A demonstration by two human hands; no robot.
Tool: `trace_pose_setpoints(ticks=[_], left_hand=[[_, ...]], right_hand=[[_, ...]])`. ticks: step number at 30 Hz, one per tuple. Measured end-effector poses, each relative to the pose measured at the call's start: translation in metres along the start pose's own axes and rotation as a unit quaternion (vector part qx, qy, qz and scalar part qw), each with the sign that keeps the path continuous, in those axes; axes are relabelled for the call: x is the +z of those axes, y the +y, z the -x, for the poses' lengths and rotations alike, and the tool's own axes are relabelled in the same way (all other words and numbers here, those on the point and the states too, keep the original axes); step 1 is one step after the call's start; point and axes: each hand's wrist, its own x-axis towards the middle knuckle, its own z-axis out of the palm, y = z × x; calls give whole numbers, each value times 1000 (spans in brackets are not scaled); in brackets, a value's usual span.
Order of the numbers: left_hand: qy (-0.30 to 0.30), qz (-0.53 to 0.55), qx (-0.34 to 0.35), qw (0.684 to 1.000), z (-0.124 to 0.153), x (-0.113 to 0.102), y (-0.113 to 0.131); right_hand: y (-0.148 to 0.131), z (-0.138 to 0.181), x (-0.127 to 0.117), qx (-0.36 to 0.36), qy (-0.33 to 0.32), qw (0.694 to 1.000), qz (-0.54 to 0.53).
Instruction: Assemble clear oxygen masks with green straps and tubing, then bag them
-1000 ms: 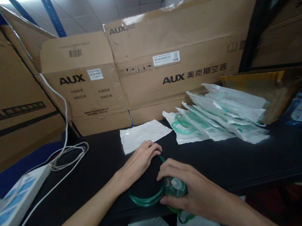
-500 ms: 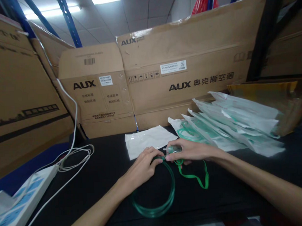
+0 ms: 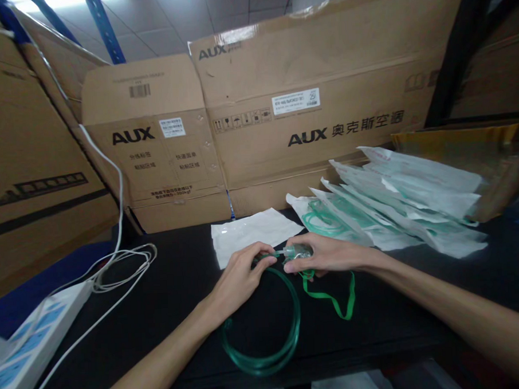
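My left hand [image 3: 248,270] pinches the end of a coiled green tube [image 3: 294,325], whose loops hang down over the black table [image 3: 182,312]. Close beside it, my right hand [image 3: 322,252] is closed around a clear green oxygen mask [image 3: 297,251]. The mask's pale connector meets the tube end between my two hands; whether it is pushed in, I cannot tell. From under my right hand a green elastic strap [image 3: 346,314] trails onto the table. Part of the mask is hidden by my fingers.
An empty-looking white pouch [image 3: 239,235] lies behind my hands. Several sealed pouches [image 3: 372,212] with green tubing are piled at right. At left are a power strip [image 3: 42,336] and a white cable [image 3: 125,269]. Cardboard boxes [image 3: 250,177] wall off the back.
My hands have brought the tube end and the mask's connector into line, end to end. The camera view has tilted down slightly.
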Motion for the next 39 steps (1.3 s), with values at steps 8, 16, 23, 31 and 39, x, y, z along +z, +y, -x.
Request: trace_pose_setpoints(ticks=[8,16,23,31,39], left_hand=[[2,1,-7,1000,-1,1,-4],[5,-6,4,1000,0,1,-4],[10,-25,11,1000,0,4,-6],[12,-21,56,998,0,2,-5],[0,-30,63,998,-1,0,-2]], right_hand=[[2,2,2,-24,-8,999,-28],[1,2,4,-39,-6,999,-9],[3,-1,18,-99,105,975,170],[-2,4,12,-97,36,988,110],[-6,9,2,-53,3,997,53]])
